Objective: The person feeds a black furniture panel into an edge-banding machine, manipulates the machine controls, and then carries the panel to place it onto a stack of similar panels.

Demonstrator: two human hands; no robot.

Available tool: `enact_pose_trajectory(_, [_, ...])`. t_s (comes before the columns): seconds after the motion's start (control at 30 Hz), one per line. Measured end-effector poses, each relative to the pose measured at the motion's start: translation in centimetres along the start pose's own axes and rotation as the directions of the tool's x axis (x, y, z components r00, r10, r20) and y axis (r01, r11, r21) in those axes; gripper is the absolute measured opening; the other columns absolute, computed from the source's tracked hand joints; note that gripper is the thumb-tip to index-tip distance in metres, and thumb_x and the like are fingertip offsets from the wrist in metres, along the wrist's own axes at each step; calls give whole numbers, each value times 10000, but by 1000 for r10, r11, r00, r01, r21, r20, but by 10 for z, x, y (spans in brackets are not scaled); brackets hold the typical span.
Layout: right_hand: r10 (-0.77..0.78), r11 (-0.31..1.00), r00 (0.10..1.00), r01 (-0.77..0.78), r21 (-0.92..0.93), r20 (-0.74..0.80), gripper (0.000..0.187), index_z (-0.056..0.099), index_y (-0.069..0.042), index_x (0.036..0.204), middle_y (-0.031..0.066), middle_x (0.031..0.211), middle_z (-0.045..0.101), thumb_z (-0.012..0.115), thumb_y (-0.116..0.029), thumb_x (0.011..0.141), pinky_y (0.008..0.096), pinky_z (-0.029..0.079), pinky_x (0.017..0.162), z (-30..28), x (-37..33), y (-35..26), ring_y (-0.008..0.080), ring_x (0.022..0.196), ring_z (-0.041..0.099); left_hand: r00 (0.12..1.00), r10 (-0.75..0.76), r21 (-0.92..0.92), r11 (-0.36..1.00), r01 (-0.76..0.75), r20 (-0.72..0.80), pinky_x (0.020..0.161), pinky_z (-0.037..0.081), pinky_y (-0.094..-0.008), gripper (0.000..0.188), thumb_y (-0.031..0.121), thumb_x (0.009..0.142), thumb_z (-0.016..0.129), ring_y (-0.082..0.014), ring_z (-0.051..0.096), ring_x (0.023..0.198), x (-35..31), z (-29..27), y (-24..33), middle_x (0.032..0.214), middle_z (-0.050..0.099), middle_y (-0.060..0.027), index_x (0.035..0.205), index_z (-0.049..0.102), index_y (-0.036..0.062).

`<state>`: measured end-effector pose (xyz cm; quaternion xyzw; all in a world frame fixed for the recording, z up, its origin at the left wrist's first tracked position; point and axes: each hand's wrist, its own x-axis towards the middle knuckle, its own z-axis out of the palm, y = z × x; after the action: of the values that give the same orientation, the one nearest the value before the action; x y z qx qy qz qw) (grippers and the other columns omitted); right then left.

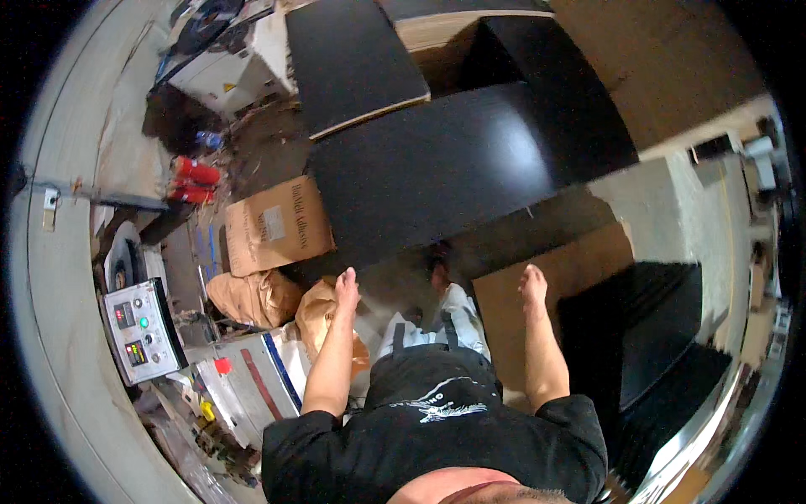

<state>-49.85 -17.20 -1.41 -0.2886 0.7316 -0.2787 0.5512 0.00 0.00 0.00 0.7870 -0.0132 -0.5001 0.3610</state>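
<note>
We're finding both grips released, nothing held — left hand [347, 286], right hand [532, 285] hanging apart. The black panel [420, 168] is lying at twelve o'clock. We're judging the cardboard sheet [583, 265], about three o'clock, slippery — a footstep could be shifting it.

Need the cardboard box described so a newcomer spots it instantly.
Find the big black panel ahead of the person. Left of it, just above the crumpled brown paper bags in the picture, is the cardboard box. Unlike the bags, it has straight edges and a pale rectangular label.
</note>
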Motion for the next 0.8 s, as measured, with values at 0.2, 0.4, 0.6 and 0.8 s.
enact_pose_trajectory(0.2, [354,892,935,-347,290,30,714,533,-14,1252,125,1097,593,616,-612,872,383,523,636,123,104,-191,200,751,565,968,-129,-261,963,71,-213,777,539,-331,795,587,886,620,-178,596,808,8,65,75,1122,569,-99,1418,374,50])
enact_pose_trajectory(0.4, [108,974,992,-91,207,-71,753,513,-6,1236,79,894,586,655,-627,835,374,538,564,119,94,-142,226,699,583,986,-168,-435,889,145,-15,907,473,-356,737,605,865,640,-126,531,793,-19,36,48,1108,576,-13,1381,450,114])
enact_pose_trajectory(0.6, [463,886,870,-449,-115,168,861,465,104,1243,207,1072,602,595,-656,860,473,525,789,109,18,-112,294,955,627,973,-230,-900,421,109,10,1079,360,-485,877,694,832,594,-300,472,1228,-22,18,31,1393,460,-110,1453,369,116])
enact_pose_trajectory(0.8, [621,570,700,-96,-816,352,551,687,-18,940,133,844,692,660,-562,858,401,567,649,74,3,-149,272,684,692,933,-339,-967,250,-37,-123,1110,368,-440,860,745,920,241,-267,407,1350,-5,54,24,1538,349,-58,1510,295,122])
